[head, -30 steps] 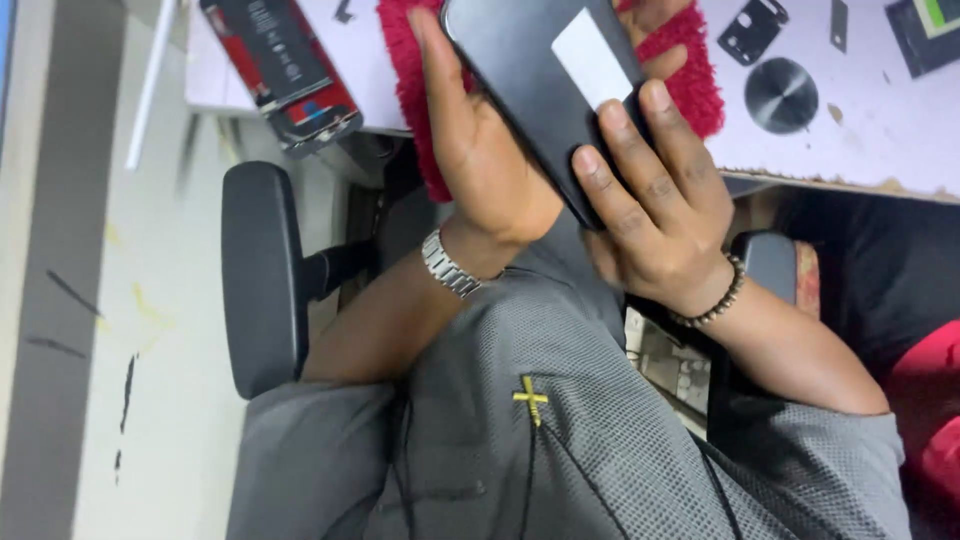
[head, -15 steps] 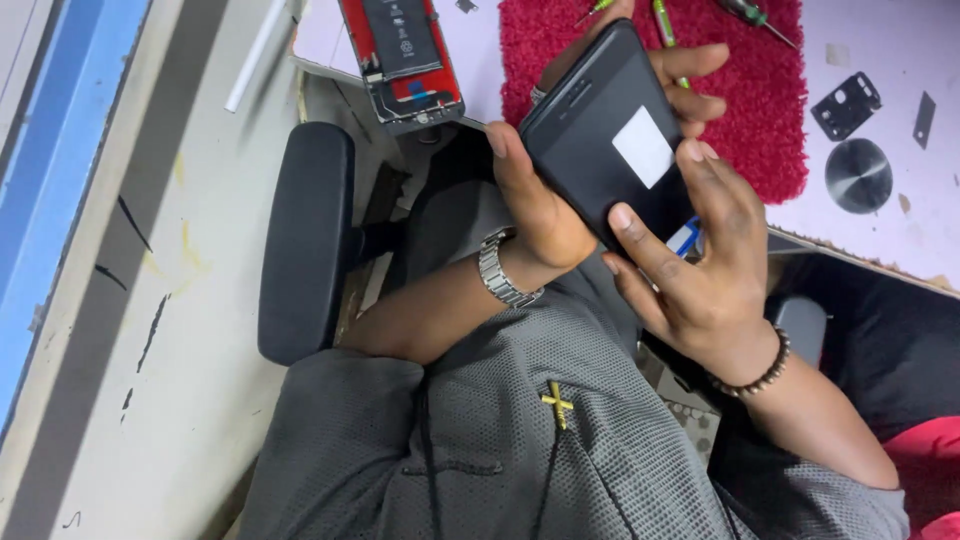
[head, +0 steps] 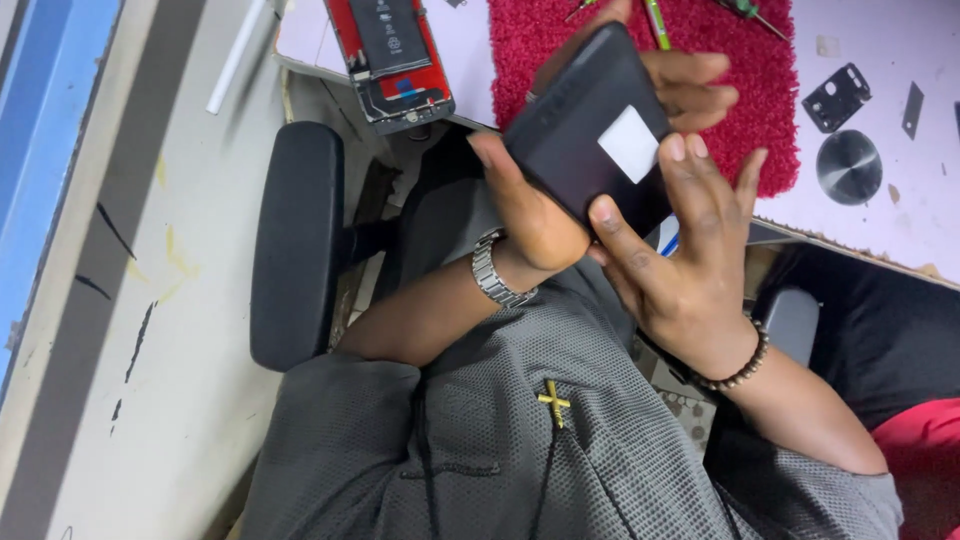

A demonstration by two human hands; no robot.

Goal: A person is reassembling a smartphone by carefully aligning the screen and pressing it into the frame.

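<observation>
A flat black slab (head: pixel 585 130), matte, with rounded corners and a white square label, is gripped between both hands above the lap, at the near edge of the surface (head: pixel 900 215). The left hand (head: pixel 535 215) is closed around its lower left edge, thumb laid along the side. The right hand (head: pixel 690 250) is half open, thumb pressed on the bottom edge, fingers spread upward. A metal link watch (head: pixel 495 270) and a bead bracelet (head: pixel 735 370) are worn. Beyond lie a shaggy red mat (head: pixel 745 95), an opened phone (head: pixel 390 55) and a round metal disc (head: pixel 848 167).
</observation>
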